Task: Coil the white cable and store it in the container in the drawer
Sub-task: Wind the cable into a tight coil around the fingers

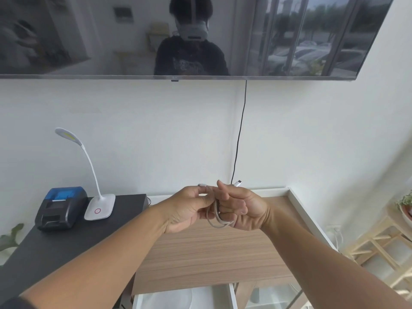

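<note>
Left hand point(187, 208) pinches one side of the cable point(217, 216), right hand point(242, 208) clamps the other, hands almost touching above the desk point(211, 253). Loops hang down between them, plugs poking up. The drawer point(185, 297) lies open below, nearer the left arm.

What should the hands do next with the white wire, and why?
Probably tuck in the two loose plug ends. The white cable already hangs in loops between the left hand and right hand, but both plugs stick up, and the open drawer waits below.
</note>
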Action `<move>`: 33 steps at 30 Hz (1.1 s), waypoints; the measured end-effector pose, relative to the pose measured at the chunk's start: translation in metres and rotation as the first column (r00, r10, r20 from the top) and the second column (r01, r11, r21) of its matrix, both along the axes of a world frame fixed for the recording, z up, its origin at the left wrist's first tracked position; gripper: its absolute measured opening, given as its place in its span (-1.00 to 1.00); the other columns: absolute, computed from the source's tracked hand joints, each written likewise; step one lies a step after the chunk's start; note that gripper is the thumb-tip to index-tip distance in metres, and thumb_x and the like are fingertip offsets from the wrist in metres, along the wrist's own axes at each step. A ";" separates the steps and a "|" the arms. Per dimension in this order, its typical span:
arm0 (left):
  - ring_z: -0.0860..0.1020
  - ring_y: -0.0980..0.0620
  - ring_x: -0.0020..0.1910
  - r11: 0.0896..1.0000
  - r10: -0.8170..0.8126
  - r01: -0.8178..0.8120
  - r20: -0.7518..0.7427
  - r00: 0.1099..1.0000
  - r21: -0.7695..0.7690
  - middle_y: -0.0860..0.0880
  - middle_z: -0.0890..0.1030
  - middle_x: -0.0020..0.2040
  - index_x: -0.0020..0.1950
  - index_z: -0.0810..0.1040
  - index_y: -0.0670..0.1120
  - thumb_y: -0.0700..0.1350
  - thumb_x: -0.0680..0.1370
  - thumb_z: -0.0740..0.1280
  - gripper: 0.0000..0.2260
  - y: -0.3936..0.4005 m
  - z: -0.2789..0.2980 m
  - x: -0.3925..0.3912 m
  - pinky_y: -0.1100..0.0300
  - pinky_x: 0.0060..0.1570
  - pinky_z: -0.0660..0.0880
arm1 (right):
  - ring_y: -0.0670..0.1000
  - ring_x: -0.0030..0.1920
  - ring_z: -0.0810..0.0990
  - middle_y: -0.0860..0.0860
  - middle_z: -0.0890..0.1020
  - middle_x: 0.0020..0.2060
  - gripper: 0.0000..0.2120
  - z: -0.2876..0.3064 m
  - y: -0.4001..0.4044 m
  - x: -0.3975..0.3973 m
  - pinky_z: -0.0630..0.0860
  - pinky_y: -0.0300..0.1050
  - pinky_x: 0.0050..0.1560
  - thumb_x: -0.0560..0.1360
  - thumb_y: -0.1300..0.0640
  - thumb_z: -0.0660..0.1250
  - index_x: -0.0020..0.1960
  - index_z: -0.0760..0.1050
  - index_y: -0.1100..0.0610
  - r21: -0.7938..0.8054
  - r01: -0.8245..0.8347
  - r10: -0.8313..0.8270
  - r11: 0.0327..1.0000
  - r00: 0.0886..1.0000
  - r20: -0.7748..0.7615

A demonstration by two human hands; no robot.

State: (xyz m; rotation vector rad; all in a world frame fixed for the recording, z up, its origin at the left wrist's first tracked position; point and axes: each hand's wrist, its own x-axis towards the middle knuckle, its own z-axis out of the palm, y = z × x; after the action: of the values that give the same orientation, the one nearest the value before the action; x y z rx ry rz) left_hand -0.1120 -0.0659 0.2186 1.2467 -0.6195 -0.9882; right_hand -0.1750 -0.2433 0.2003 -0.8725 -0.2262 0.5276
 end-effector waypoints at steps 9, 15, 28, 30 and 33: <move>0.52 -0.14 -0.08 0.999 0.018 -0.016 0.042 0.999 -0.034 -0.18 0.65 -0.06 -0.17 0.52 -0.05 -0.11 0.71 0.20 -0.74 -0.005 -0.024 -0.011 0.13 -0.11 0.46 | -0.01 -0.37 0.63 -0.02 0.58 -0.53 -0.60 -0.010 -0.007 0.005 0.55 -0.12 -0.09 0.66 -0.06 0.24 -0.20 0.54 0.19 -0.268 0.038 -0.023 0.963 0.998 0.059; 0.49 0.00 -0.29 0.995 0.090 -0.093 0.088 0.992 0.029 -0.19 0.64 -0.15 -0.09 0.46 -0.14 -0.19 0.68 0.18 -0.83 -0.006 -0.040 -0.014 0.23 -0.23 0.42 | -0.01 -0.32 0.63 -0.01 0.60 -0.52 -0.59 -0.018 -0.006 0.005 0.55 -0.15 -0.07 0.67 -0.05 0.17 -0.24 0.54 0.12 -0.327 0.053 -0.044 0.943 0.998 0.037; 0.56 -0.29 -0.12 0.998 0.069 -0.065 0.527 0.847 -0.027 -0.18 0.63 -0.18 -0.09 0.41 -0.28 -0.08 0.74 0.10 -0.67 0.010 0.043 -0.009 -0.05 0.06 0.52 | 0.11 -0.15 0.65 0.09 0.70 -0.39 -0.62 0.045 -0.006 0.018 0.56 -0.06 0.03 0.64 -0.07 0.31 -0.08 0.68 0.23 -0.302 0.033 0.049 0.953 0.964 0.260; 0.56 -0.32 -0.09 0.994 0.101 -0.105 0.564 0.820 -0.024 -0.21 0.60 -0.18 -0.10 0.37 -0.21 -0.13 0.74 0.09 -0.74 0.010 0.047 -0.006 -0.07 0.01 0.51 | 0.10 -0.17 0.65 0.08 0.69 -0.41 -0.63 0.049 -0.005 0.021 0.55 -0.07 0.02 0.60 -0.08 0.36 -0.12 0.68 0.22 -0.313 0.070 0.022 0.947 0.959 0.283; 0.56 -0.11 -0.17 0.988 0.121 -0.154 0.599 0.792 0.004 -0.15 0.64 -0.21 -0.14 0.38 -0.14 -0.21 0.73 0.06 -0.74 0.008 0.034 -0.003 0.19 -0.07 0.47 | 0.06 -0.28 0.63 0.05 0.62 -0.53 -0.63 0.038 0.002 0.024 0.53 -0.13 -0.12 0.56 -0.07 0.42 -0.27 0.64 0.18 -0.319 0.146 -0.062 0.937 0.963 0.261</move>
State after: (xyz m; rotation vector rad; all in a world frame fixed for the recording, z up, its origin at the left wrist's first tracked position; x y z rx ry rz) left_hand -0.1151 -0.0583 0.2529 1.6427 -0.9784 -0.4708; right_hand -0.1508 -0.2413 0.2386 -1.2799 -0.3210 0.3600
